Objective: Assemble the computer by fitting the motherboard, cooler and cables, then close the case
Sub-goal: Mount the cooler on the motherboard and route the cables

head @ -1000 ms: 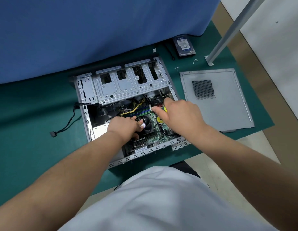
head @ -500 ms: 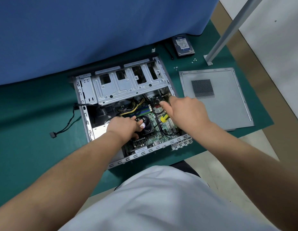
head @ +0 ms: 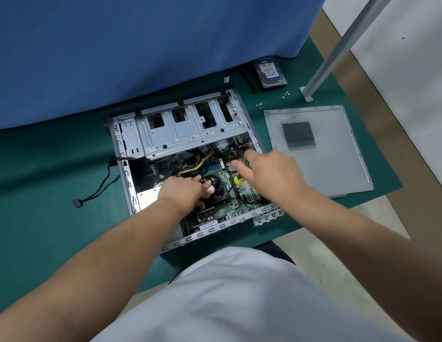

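Note:
An open grey computer case [head: 190, 134] lies on its side on the green mat. Inside it sits the green motherboard [head: 223, 206] with a black cooler fan [head: 218, 187] on it. My left hand [head: 182, 191] rests on the left side of the cooler, fingers curled over its edge. Over the board's right half, my right hand [head: 271, 175] grips a yellow-and-green screwdriver [head: 238, 179], its handle end showing below the palm; the tip is hidden. Yellow and black cables [head: 202, 160] run along the board's far edge.
The case's grey side panel [head: 321, 154] lies flat to the right. A hard drive [head: 270, 72] and several small white screws [head: 285, 94] lie at the back right beside a metal post [head: 338, 48]. A loose black cable [head: 96, 191] trails left. A blue cloth hangs behind.
My right hand with the screwdriver has shifted right and slightly away, from beside the cooler to over the board's right half. My left hand stays on the cooler.

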`<state>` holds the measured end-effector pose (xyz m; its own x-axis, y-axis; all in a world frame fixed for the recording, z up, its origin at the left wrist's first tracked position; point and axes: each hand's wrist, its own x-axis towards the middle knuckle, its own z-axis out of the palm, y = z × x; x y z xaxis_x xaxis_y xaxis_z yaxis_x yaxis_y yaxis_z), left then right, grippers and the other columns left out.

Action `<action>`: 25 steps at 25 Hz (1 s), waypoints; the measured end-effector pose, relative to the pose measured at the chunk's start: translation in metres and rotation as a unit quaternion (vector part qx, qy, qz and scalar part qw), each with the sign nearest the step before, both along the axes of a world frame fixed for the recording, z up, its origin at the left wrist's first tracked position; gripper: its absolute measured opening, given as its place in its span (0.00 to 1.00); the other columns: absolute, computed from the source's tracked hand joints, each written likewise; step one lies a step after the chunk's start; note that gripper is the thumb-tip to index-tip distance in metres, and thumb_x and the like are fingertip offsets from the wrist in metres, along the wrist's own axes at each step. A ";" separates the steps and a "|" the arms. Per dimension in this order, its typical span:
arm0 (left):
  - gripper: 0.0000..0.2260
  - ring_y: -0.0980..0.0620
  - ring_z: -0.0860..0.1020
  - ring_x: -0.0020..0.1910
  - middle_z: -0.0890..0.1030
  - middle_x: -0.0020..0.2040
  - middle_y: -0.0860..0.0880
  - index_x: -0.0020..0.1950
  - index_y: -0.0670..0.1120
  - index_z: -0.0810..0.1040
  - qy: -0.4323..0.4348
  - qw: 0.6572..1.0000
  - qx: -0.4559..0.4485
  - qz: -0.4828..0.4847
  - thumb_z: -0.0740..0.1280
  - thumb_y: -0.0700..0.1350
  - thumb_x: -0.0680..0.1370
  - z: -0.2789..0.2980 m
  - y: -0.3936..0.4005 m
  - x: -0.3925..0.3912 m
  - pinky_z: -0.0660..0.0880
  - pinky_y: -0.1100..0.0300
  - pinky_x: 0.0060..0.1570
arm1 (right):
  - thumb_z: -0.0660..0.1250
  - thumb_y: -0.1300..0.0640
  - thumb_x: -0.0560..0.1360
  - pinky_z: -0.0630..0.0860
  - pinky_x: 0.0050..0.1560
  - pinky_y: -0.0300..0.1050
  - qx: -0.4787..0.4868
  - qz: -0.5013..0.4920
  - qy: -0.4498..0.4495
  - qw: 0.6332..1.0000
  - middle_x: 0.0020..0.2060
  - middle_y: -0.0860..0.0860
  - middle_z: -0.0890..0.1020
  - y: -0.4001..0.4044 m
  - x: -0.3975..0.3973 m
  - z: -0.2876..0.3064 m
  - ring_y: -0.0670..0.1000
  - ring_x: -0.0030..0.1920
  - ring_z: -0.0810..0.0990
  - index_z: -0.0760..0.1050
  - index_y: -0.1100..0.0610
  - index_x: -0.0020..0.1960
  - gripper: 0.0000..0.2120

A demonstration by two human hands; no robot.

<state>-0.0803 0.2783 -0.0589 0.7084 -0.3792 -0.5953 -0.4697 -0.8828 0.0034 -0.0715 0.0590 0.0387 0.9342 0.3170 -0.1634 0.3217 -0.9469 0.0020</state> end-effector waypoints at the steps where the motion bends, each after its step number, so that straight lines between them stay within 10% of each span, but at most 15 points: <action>1: 0.25 0.46 0.77 0.69 0.55 0.84 0.51 0.80 0.68 0.54 -0.002 1.000 0.002 -0.002 0.59 0.59 0.85 0.000 0.000 0.000 0.75 0.48 0.59 | 0.51 0.34 0.83 0.61 0.28 0.44 -0.020 -0.030 -0.021 0.999 0.26 0.49 0.67 0.004 -0.003 -0.002 0.58 0.31 0.74 0.74 0.54 0.50 0.26; 4: 0.25 0.46 0.77 0.69 0.56 0.84 0.51 0.80 0.68 0.55 0.004 1.000 0.003 0.006 0.60 0.59 0.85 0.001 0.000 0.000 0.74 0.51 0.54 | 0.50 0.32 0.82 0.58 0.26 0.42 0.007 -0.021 -0.030 0.999 0.26 0.47 0.65 0.001 -0.010 -0.007 0.55 0.28 0.69 0.65 0.53 0.50 0.24; 9: 0.26 0.47 0.75 0.71 0.56 0.84 0.51 0.81 0.67 0.56 0.000 1.000 0.003 0.001 0.60 0.61 0.84 0.003 0.000 0.000 0.70 0.53 0.47 | 0.64 0.46 0.80 0.76 0.43 0.51 0.188 -0.015 0.115 0.975 0.58 0.49 0.76 -0.010 -0.008 -0.002 0.48 0.40 0.78 0.65 0.50 0.65 0.17; 14: 0.23 0.51 0.56 0.82 0.53 0.84 0.60 0.81 0.61 0.61 0.015 0.999 -0.038 -0.027 0.56 0.60 0.85 0.005 0.001 -0.009 0.68 0.43 0.71 | 0.70 0.46 0.79 0.70 0.33 0.38 0.225 -0.009 0.078 0.971 0.40 0.40 0.79 -0.023 -0.003 -0.003 0.38 0.36 0.76 0.69 0.46 0.64 0.18; 18: 0.25 0.48 0.68 0.76 0.65 0.80 0.59 0.76 0.62 0.70 0.048 0.976 -0.144 0.155 0.53 0.69 0.82 0.014 -0.022 -0.027 0.73 0.45 0.67 | 0.69 0.42 0.78 0.79 0.38 0.49 0.246 -0.052 0.057 0.966 0.38 0.43 0.80 -0.036 0.009 0.006 0.44 0.37 0.79 0.72 0.43 0.60 0.14; 25: 0.51 0.48 0.43 0.83 0.44 0.84 0.57 0.83 0.62 0.51 0.137 0.948 -0.151 0.245 0.44 0.86 0.64 0.004 -0.059 -0.067 0.53 0.34 0.75 | 0.70 0.42 0.77 0.70 0.34 0.39 0.284 -0.030 0.042 0.958 0.36 0.41 0.79 -0.015 0.015 0.007 0.39 0.35 0.77 0.73 0.43 0.59 0.13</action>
